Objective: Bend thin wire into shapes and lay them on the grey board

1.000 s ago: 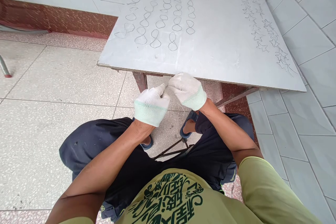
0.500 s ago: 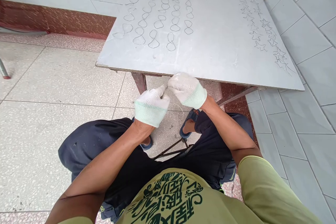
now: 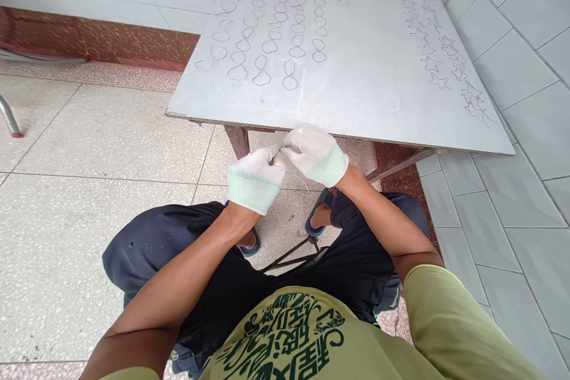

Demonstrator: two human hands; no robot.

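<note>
A person sits before the surface (image 3: 365,95) and holds both hands in white gloves together, just beside its near edge and over the floor (image 3: 133,124). The left hand (image 3: 257,175) is closed, its thumb and finger pressed together; the right hand (image 3: 317,153) is also closed, with the knuckles turned up, and its fingertips meet those of the left one. Between them the two hands grip a thin wire (image 3: 301,179), of which one free end comes out below and curves toward the right cuff; the rest of it is hidden by the fingers. On the surface, toward its left part, figure-eight wire shapes (image 3: 290,88) lie in several long rows. Near the right edge, star-shaped wires (image 3: 439,82) lie in two rows, many of them overlapping. The tiled wall (image 3: 525,59) stands beside this right edge.
</note>
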